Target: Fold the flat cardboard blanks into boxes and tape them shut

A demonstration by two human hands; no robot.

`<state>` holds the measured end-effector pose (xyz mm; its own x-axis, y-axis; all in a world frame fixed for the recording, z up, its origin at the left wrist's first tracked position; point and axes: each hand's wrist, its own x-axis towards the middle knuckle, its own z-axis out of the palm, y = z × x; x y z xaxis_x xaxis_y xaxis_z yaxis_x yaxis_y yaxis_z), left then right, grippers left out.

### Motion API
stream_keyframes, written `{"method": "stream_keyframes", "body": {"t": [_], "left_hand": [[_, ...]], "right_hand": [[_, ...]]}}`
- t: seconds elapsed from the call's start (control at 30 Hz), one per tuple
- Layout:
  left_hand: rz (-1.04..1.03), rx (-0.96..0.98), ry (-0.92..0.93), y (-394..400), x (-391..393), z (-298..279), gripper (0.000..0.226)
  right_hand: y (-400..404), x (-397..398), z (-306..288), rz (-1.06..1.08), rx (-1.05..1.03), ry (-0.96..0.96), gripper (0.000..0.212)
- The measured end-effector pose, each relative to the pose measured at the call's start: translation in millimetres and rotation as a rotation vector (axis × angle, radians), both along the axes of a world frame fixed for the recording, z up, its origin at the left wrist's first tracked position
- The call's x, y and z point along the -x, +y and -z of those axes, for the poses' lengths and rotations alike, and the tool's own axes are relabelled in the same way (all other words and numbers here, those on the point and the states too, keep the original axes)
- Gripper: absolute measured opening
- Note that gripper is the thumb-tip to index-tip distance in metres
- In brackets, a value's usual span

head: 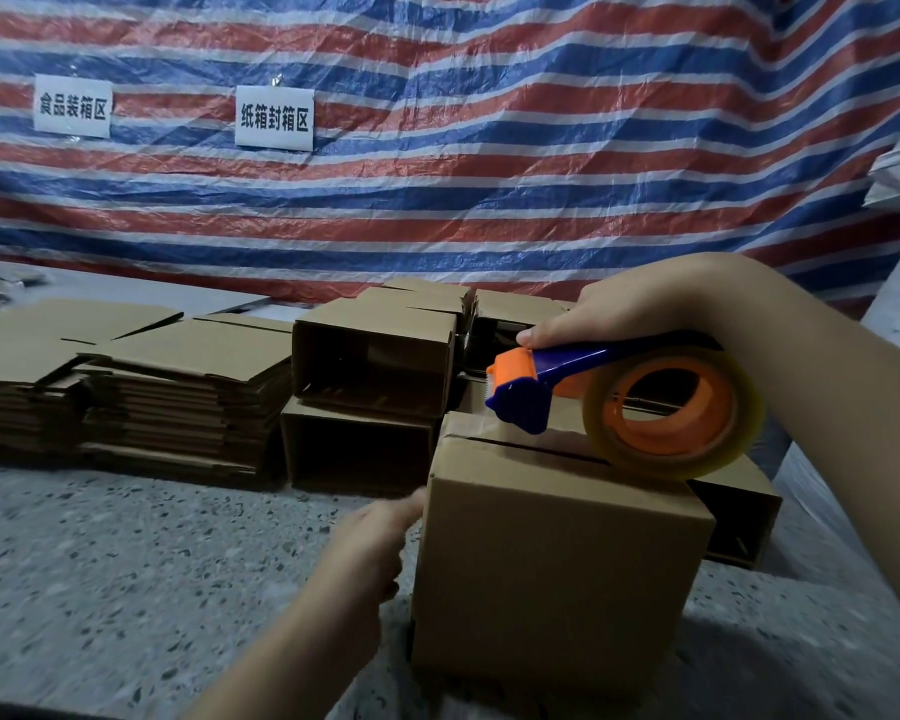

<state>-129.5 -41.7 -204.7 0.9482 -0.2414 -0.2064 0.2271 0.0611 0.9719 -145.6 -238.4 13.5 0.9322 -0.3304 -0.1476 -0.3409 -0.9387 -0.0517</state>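
I see the stack of flat blanks (126, 387) far left on the table (100, 563), folded box (557, 553) near centre. Right hand (640, 304) fingers closed round the tape dispenser (614, 402) resting on the box's top seam. Left hand (370, 543) blurred, fingers touching the box's left edge; can't tell their spread.

Dim indoor light, soft shadows, slight motion blur, wide-angle edge warp.

Striped red-white-blue tarp (489, 163) hangs across back, 12 o'clock. Two white paper signs (72, 106) (274, 118) with black Chinese characters pinned on it, 10–11 o'clock. Speckled grey floor (126, 563) at 7 o'clock.
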Motion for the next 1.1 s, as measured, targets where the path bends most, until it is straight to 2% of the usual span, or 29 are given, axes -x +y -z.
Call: {"method": "stream_keyframes", "body": {"t": [0.03,0.1,0.13,0.2,0.27,0.3,0.43,0.63,0.8,0.93,1.0,1.1], "left_hand": [[-0.067,0.002,-0.057,3,2,0,0.026],[-0.175,0.031,-0.295,10,10,-11,0.023],[-0.138,0.033,-0.413,13,16,-22,0.028],[0.078,-0.05,-0.512,12,28,-43,0.059],[0.211,-0.243,-0.582,7,35,-50,0.094],[0.252,-0.331,-0.629,5,38,-51,0.099],[0.265,-0.457,-0.773,11,36,-49,0.085],[0.321,-0.756,-0.945,16,28,-70,0.094],[0.307,-0.995,-1.028,14,28,-72,0.102],[0.273,-1.08,-1.074,11,28,-67,0.108],[0.259,-1.09,-1.09,13,26,-64,0.11],[0.273,-1.042,-1.091,14,24,-62,0.106]], "right_hand": [[0,0,0,-0.001,0.004,-0.001,0.076],[0,0,1,-0.004,0.024,-0.008,0.075],[0,0,1,-0.005,0.028,-0.014,0.075],[1,1,1,-0.005,0.017,-0.021,0.074],[3,2,0,-0.008,0.017,-0.024,0.074],[4,4,0,-0.007,0.026,-0.031,0.074],[4,6,1,-0.008,0.05,-0.041,0.071],[10,0,1,-0.017,0.081,-0.027,0.064],[3,1,-3,0.021,0.117,0.022,0.072],[-9,1,-8,-0.002,0.148,0.101,0.085],[-22,15,-10,0.017,0.122,0.16,0.076],[-52,39,-11,0.082,0.172,0.159,0.102]]}}
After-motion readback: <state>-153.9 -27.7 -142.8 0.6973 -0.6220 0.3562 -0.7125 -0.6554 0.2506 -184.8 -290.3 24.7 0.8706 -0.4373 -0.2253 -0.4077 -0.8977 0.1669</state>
